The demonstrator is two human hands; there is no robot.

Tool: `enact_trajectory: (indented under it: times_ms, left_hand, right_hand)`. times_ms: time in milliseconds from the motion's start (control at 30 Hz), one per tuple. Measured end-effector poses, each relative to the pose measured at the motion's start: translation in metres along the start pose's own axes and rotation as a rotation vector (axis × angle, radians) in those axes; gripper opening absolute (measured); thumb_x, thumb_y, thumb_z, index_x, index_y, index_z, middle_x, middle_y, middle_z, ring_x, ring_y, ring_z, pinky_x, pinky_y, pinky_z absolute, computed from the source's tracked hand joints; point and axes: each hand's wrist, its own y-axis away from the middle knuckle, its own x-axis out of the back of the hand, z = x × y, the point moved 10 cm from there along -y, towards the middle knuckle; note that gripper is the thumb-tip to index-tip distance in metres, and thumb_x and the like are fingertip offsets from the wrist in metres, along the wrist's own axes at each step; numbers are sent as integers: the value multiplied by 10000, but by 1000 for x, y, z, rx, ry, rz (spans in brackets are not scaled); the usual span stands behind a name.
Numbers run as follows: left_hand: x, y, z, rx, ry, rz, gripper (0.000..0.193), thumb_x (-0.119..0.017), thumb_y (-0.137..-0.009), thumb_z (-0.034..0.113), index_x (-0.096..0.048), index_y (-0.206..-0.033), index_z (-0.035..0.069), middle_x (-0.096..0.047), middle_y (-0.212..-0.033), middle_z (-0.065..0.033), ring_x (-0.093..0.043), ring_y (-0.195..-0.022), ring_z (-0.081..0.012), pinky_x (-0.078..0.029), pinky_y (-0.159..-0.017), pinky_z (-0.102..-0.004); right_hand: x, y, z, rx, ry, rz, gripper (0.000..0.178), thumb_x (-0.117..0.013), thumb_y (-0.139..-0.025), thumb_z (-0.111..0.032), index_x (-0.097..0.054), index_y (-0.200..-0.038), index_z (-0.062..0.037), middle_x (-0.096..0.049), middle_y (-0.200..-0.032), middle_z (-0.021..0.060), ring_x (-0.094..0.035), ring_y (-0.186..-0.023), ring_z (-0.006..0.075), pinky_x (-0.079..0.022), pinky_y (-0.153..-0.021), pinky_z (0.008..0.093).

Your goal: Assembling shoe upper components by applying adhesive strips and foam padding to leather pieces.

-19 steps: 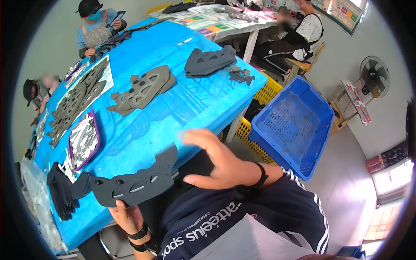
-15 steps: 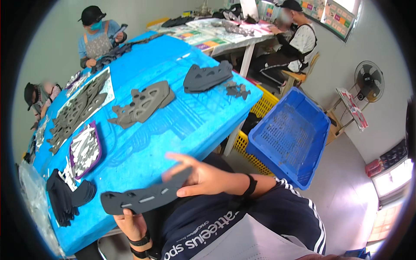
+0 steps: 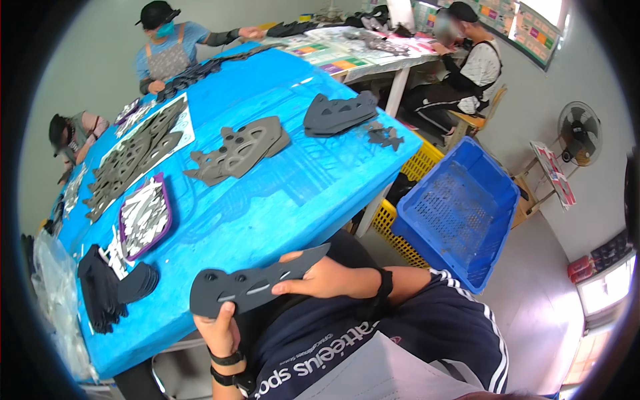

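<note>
Between my two hands is a dark grey flat cut-out piece (image 3: 250, 287), like a shoe upper panel, with white-showing slots and small dark bumps. My left hand (image 3: 220, 328) grips its lower left end, thumb on top. My right hand (image 3: 320, 277) holds it nearer the pointed right end, thumb on the face and fingers behind. The piece is tilted above my lap by the blue table (image 3: 260, 213). On the table, closest to my left hand, lie stacked dark grey rounded pieces (image 3: 139, 283) and a pile of dark strips (image 3: 100, 293).
A purple-rimmed tray (image 3: 167, 223) holds white and grey strips. Brown-grey cut pieces (image 3: 243, 150) and dark grey pieces (image 3: 340, 115) lie farther off. A blue crate (image 3: 467, 267) stands on my right over yellow crates (image 3: 400, 243). Several co-workers (image 3: 167, 53) sit around; a fan (image 3: 579, 133) stands right.
The piece has turned more of its face up and moved right. My right fingers, blurred and spread before, now close on it. The co-worker at the far left corner has stretched out an arm.
</note>
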Motion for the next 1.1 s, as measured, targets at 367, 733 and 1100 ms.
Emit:
enact_trajectory:
  times_ms: [367,733,1100]
  left_hand:
    - [33,-40,102,-546,-317,151,173,-491,-875,45,-517,-1037,-9,-552,-883,-88,-532,-750,-157,-452,-707,-304]
    - [-123,-211,-39,-554,-1318,-530,466,-583,-807,312,-496,-1155,14,-546,-1092,-172,-543,-999,-293,-440,-851,-385]
    - [-126,-223,-16,-684,-1733,-312,166,-435,-841,154,-517,-769,28,-595,-657,-182,-583,-563,-344,-480,-497,-419]
  right_hand:
    - [277,-30,-4,-65,-300,802,214,-614,-842,-267,-548,-899,-72,-535,-723,-22,-463,-537,43,-363,-438,180]
    - [328,-91,5,-615,1358,680,853,-530,-704,-670,-388,-1189,16,-599,-999,231,-585,-936,363,-463,-765,442]
    - [145,-28,-15,-39,374,535,440,-579,-852,-233,-439,-1230,-56,-506,-550,24,-508,-511,105,-421,-519,233]
